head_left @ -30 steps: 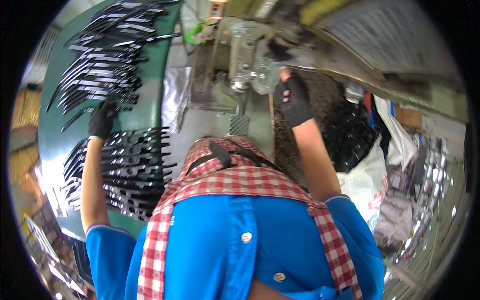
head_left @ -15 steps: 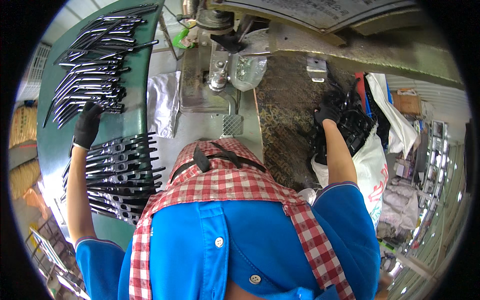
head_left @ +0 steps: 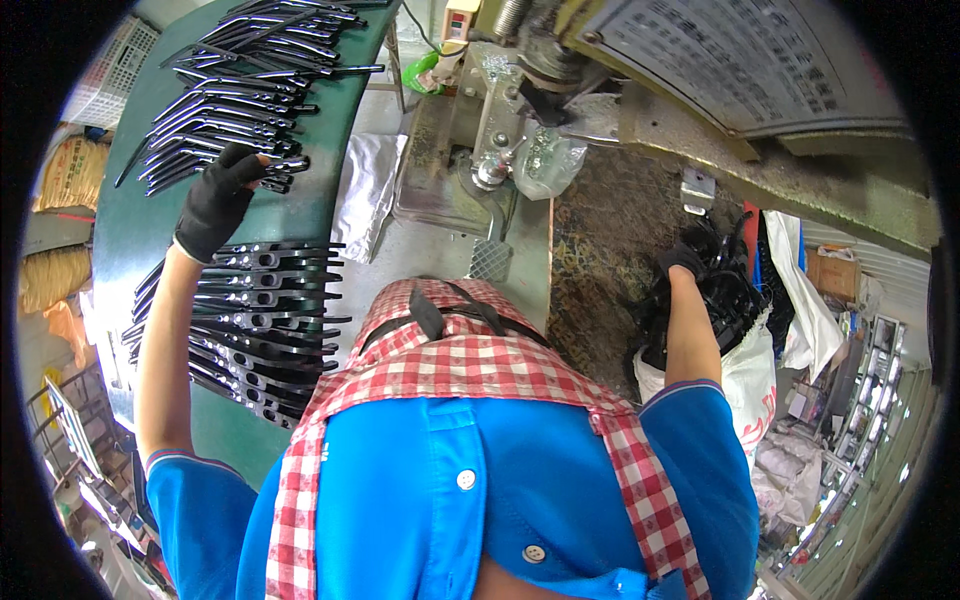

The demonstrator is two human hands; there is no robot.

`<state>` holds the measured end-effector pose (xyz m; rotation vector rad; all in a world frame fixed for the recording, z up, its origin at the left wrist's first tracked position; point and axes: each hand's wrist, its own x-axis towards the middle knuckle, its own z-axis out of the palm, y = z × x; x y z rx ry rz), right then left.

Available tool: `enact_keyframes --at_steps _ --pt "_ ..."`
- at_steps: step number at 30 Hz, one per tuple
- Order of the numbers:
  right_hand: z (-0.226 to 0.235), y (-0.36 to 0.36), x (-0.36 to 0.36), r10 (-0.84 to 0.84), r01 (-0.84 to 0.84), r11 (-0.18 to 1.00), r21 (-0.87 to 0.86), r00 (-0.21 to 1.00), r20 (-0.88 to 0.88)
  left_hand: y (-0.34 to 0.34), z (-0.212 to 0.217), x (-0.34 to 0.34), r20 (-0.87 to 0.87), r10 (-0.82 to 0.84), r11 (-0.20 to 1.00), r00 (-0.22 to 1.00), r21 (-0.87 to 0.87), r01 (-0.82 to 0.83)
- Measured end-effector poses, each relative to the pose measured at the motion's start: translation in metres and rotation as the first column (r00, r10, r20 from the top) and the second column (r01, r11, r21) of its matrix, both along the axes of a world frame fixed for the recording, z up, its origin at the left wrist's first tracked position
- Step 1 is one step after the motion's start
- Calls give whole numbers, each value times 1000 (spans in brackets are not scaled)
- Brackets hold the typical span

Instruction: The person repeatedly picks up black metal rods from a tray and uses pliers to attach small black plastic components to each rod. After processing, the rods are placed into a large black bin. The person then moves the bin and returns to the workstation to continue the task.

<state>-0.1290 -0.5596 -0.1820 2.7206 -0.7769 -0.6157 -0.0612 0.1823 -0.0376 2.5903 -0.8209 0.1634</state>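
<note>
My left hand (head_left: 217,203), in a black fingerless glove, is at the green table on the left. Its fingers are closed on the end of a black bent lever (head_left: 292,164) at the near edge of a row of similar glossy levers (head_left: 225,115). Below that hand lies a second group of black levers with holes (head_left: 265,320), laid side by side. Over on the right, my right hand (head_left: 688,262), gloved in black too, reaches into a heap of black parts (head_left: 715,295) in a white sack (head_left: 750,385). Its fingers are hidden among the dark parts.
A machine with a foot-like metal plate (head_left: 490,258) and a clear bag of small parts (head_left: 548,165) stands ahead. Its heavy body (head_left: 760,160) overhangs the worn brown board (head_left: 610,230). A silvery sheet (head_left: 368,195) lies beside the green table (head_left: 130,240).
My left hand has moved right and its fingers now close on a lever's end. My right hand stays in the heap of black parts. The whole view has shifted slightly.
</note>
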Motion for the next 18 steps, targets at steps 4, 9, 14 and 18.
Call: enact_keyframes --at_steps 4,9,14,18 --pt "28 37 11 -159 169 985 21 958 -239 -25 14 -8 -28 -65 997 997 -38 64" --pt "10 6 -27 -156 137 986 91 955 252 -57 16 -6 78 -155 988 985 8 155" --pt "36 37 -37 18 -284 905 316 769 639 -83 12 -1 12 -169 985 986 30 168" --pt "86 151 -41 26 -579 410 705 780 625 -124 22 -1 -72 -264 963 962 42 267"
